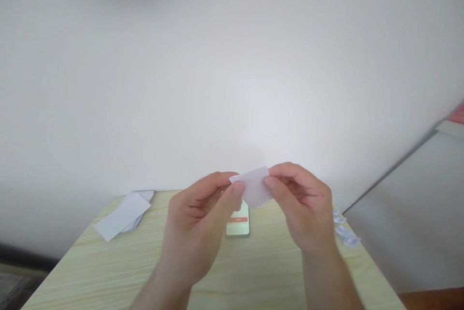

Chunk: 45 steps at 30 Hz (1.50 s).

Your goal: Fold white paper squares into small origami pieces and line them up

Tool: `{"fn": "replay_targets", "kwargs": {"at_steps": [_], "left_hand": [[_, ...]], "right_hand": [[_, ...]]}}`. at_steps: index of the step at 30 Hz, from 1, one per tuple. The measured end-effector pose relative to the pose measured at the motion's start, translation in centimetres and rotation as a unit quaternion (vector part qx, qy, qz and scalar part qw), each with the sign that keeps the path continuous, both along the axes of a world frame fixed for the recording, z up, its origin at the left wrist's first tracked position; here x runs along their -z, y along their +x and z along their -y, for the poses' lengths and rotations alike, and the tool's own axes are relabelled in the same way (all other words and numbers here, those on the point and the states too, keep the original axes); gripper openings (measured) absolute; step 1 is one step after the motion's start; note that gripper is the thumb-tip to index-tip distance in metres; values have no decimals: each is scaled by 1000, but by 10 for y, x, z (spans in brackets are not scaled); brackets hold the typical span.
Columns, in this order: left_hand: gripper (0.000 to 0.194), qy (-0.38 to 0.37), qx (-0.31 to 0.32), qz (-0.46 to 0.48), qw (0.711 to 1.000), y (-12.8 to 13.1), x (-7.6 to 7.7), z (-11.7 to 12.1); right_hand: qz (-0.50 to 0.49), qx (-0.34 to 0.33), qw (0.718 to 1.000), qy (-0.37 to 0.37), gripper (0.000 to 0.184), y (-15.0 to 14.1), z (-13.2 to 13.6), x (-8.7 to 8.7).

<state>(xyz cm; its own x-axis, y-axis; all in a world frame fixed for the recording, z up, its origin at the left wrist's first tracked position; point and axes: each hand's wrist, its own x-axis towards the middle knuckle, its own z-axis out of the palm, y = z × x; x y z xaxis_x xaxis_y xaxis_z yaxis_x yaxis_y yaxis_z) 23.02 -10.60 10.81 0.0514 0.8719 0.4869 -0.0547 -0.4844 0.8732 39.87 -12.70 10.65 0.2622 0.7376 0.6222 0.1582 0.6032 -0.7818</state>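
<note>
A small white piece of paper (256,188) is held up above the table between my two hands. My left hand (205,218) pinches its left edge between thumb and index finger. At the paper's upper right edge, the thumb and index finger of my right hand (304,203) are closed on it. Below and behind the paper lies a phone (238,228) with a lit screen and a red bar across it; the paper and left fingers cover its upper part.
On the left of the wooden table (253,276) lies a stack of white paper slips (123,215). Several small folded paper pieces (347,235) lie near the right edge, partly behind my right hand. A white wall (217,82) rises along the table's back.
</note>
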Motion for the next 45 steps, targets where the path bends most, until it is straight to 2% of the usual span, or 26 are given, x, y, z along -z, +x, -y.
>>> {"fn": "replay_targets", "kwargs": {"at_steps": [3,9,15,19,30,37,45], "left_hand": [[11,-16,31,5,999,0,2,-2],[18,-108,80,31,990,4,-1,2],[17,-117,106,76,985,6,2,1],[15,-114,123,85,982,5,5,-1],[15,-99,95,100,985,8,5,0],[16,-109,91,121,982,9,8,-2],[20,-129,88,119,981,11,1,-1]], "right_hand": [[2,-11,1000,-4,9,3,0,-1],[2,-24,999,-45,8,10,4,-5],[3,-67,995,-67,6,11,6,-9],[-7,-73,995,-72,6,10,6,-9],[-29,-55,996,-63,16,10,3,-7],[-61,-73,994,-61,13,12,4,-6],[-73,-77,990,-88,18,8,6,-11]]}}
